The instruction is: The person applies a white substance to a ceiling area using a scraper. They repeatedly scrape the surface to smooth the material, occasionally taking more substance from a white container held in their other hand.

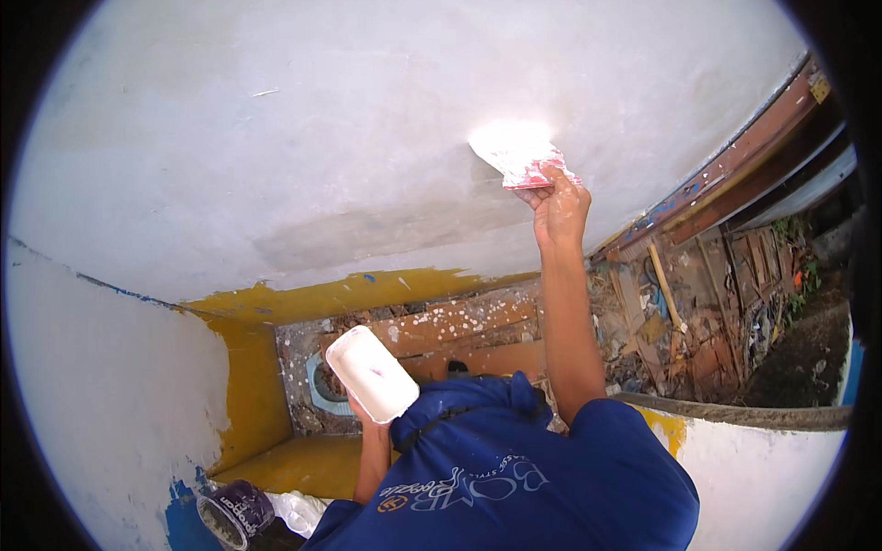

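Note:
My right hand (pixel 560 216) is raised at the wall (pixel 367 138), its fingers closed on a flat red putty spreader (pixel 535 173) smeared with white. The spreader's far edge meets the wall, where a bright glare washes out its outline. Below and left of it, a greyer, damp-looking patch (pixel 386 231) stretches across the white surface. Low in front of my body, my left hand (pixel 366 413) grips a white rectangular tub (pixel 395 390) from underneath, so most of those fingers are hidden. The tub is tilted, with white inside and a small pinkish mark.
Yellow paint (pixel 312 296) edges the wall's bottom and the corner. A dark bucket (pixel 237 514) and white plastic bag (pixel 299 510) stand lower left. Paint-spotted boards (pixel 469 321) and a pale blue-rimmed basin (pixel 323 393) lie below. Scrap wood and rubble (pixel 661 321) fill the right.

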`<state>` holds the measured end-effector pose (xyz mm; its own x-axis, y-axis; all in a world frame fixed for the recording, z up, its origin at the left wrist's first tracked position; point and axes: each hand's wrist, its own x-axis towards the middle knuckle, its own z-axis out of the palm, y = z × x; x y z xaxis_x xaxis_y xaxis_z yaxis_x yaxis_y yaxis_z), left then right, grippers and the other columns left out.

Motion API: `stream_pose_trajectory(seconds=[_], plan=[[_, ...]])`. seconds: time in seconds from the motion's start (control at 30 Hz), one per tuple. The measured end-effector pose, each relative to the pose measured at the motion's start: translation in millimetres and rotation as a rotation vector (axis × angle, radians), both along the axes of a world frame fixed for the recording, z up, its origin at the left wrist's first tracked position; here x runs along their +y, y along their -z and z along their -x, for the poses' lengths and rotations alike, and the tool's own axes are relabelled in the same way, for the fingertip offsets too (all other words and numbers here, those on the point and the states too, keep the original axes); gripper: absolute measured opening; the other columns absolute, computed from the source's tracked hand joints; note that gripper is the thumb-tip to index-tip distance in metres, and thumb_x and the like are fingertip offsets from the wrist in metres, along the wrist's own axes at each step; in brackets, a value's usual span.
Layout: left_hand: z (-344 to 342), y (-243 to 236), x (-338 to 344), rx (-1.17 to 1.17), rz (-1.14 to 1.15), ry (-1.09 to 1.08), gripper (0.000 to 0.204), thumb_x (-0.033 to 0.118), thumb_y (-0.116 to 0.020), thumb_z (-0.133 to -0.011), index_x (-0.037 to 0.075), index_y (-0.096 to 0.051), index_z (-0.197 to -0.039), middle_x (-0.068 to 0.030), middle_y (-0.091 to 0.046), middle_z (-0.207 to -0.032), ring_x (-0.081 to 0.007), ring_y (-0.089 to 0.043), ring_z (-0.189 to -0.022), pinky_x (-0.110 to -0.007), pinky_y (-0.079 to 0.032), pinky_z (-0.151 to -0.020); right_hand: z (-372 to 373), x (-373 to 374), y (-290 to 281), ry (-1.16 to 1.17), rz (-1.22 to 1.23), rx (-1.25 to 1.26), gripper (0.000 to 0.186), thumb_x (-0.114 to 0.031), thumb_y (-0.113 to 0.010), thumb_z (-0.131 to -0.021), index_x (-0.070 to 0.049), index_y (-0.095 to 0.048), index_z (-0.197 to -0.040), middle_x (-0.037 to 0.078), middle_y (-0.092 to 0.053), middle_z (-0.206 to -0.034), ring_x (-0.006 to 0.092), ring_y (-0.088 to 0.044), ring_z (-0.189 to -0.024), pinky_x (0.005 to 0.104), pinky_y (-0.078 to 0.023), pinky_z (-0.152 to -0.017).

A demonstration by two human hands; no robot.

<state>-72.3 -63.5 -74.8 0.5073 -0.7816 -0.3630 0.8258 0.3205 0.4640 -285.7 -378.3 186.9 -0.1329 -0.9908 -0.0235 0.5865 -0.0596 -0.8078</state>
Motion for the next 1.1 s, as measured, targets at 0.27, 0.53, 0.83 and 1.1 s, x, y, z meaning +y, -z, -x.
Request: stream_pose_trajectory(seconds=[0.27,0.53,0.83,1.1], plan=[[2,-2,-6,-0.164,-0.044,-0.002,0.049,0.042,-0.041,-0.089,0.006,-0.044,-0.123,-0.0154,-0.057,-0.104,-0.0311,-0.06,-0.09,-0.046,-0.053,-0.074,19,17,75,0.092,-0.216,0.065,0.02,0.001,-0.051,-0.081,0.015,-0.051,-0.094,0.021,-0.059,-0.092,0.0289,-0.064,-0.078,0.0406,-0.06,-0.064],[-2,7,2,-0.022,0.003,0.065,0.052,0.048,-0.04,-0.087,0.012,-0.043,-0.124,-0.0129,-0.056,-0.106,-0.0319,-0.06,-0.091,-0.054,-0.052,-0.072,-3,-9,95,0.042,-0.28,0.105,0.017,0.002,-0.052,-0.081,0.015,-0.051,-0.093,0.02,-0.059,-0.091,0.028,-0.064,-0.076,0.0398,-0.06,-0.063],[-3,20,6,-0.037,-0.006,0.018,0.054,0.045,-0.038,-0.089,0.008,-0.041,-0.128,-0.0157,-0.055,-0.112,-0.0321,-0.058,-0.097,-0.045,-0.051,-0.081,27,33,59,0.359,0.045,0.707,0.017,-0.005,-0.055,-0.081,0.01,-0.06,-0.084,0.014,-0.062,-0.072,0.0235,-0.062,-0.066,0.038,-0.049,-0.058],[0,2,6,-0.076,-0.004,0.029,0.046,0.035,-0.04,-0.091,0.006,-0.041,-0.127,-0.019,-0.055,-0.11,-0.0322,-0.058,-0.096,-0.044,-0.052,-0.079,-66,9,105,0.566,0.135,1.187,0.028,-0.008,-0.061,-0.072,0.007,-0.06,-0.096,0.021,-0.059,-0.093,0.0375,-0.058,-0.079,0.0416,-0.046,-0.07]])
